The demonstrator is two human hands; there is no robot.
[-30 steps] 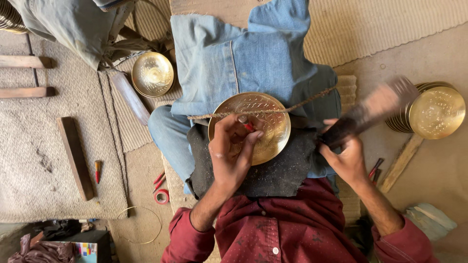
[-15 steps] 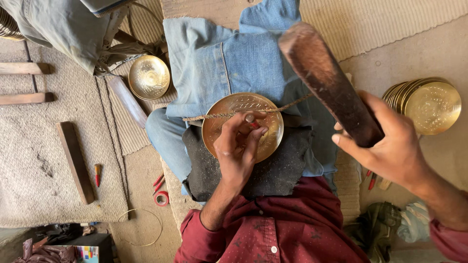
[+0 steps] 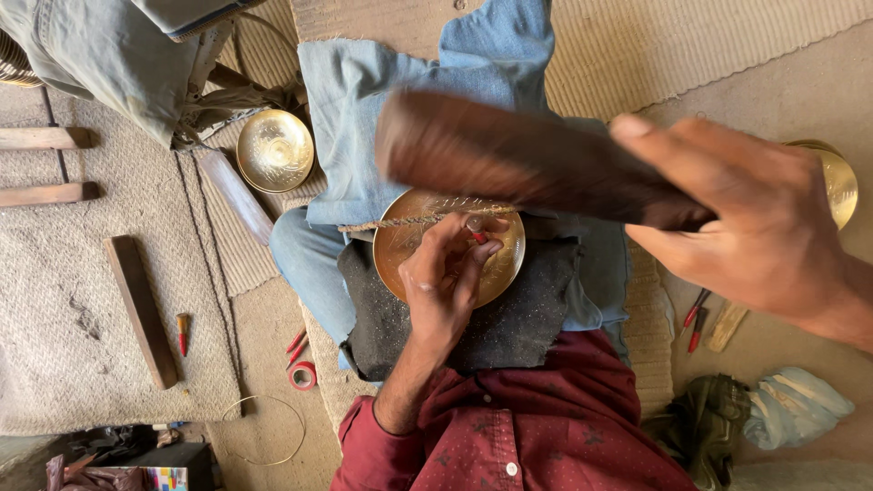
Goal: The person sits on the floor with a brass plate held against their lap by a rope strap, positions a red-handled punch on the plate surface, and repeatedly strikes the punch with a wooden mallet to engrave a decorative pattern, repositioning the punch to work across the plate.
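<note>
A round brass plate lies on a dark cloth over my lap, with a thin rope across its top. My left hand rests on the plate and pinches a small red-tipped punch upright against it. My right hand is raised close to the camera and grips a long dark wooden mallet, blurred, that hangs over the plate and hides its upper rim.
A second brass bowl sits at upper left by a rolled stick. A stack of brass plates is at right behind my hand. Wooden bars, red punches, red tape, a wire hoop and bundled cloth lie on the mats.
My right hand has swung the wooden mallet up from beside my lap toward the camera and across over the plate. My left hand stays on the punch.
</note>
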